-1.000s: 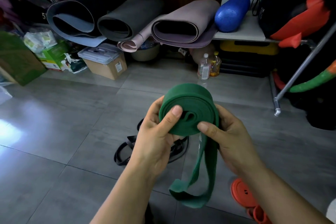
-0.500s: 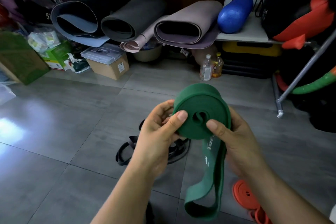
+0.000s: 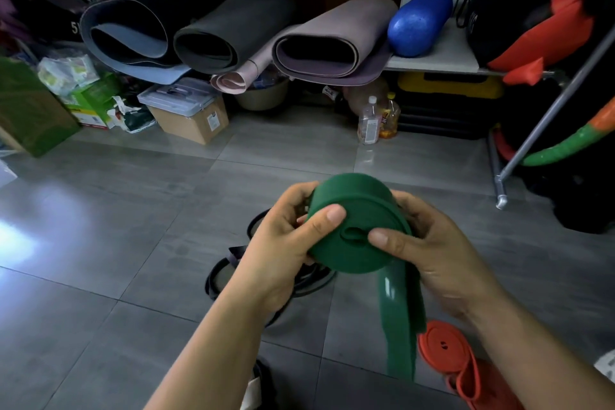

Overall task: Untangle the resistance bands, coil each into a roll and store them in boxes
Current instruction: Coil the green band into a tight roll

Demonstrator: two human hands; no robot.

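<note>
**Head view**

1. I hold the green band [image 3: 357, 226] in the air just below frame centre, above the floor [image 3: 100, 243]. Most of it is wound into a thick roll, with the flat spiral face turned toward me so that I can check the layers for alignment.
2. My left hand [image 3: 276, 250] grasps the roll from 9 o'clock. The thumb lies across the face and the fingers curl behind the rim. I judge that this grip clamps the layers so the coil cannot spring open.
3. My right hand [image 3: 429, 253] grasps the roll from 3 o'clock. The thumb presses the face beside the centre fold and the fingers wrap the far side. This grip appears placed to turn the roll and feed band onto it.
4. The unwound tail [image 3: 399, 319] leaves the roll at 5 o'clock and hangs toward the floor. Hanging free, it should stay flat as it is taken up.
5. An orange band [image 3: 442, 344] lies coiled on the floor at 5 o'clock of the frame, with a loose end trailing.
6. Black bands [image 3: 229, 273] lie tangled on the floor behind my left hand, not yet sorted.
7. A cardboard box [image 3: 191, 116] with a closed clear lid stands at 10 o'clock. I cannot tell whether it is the storage box.
8. Assessment: the green coil is nearly complete, and storage is not yet done.
</note>
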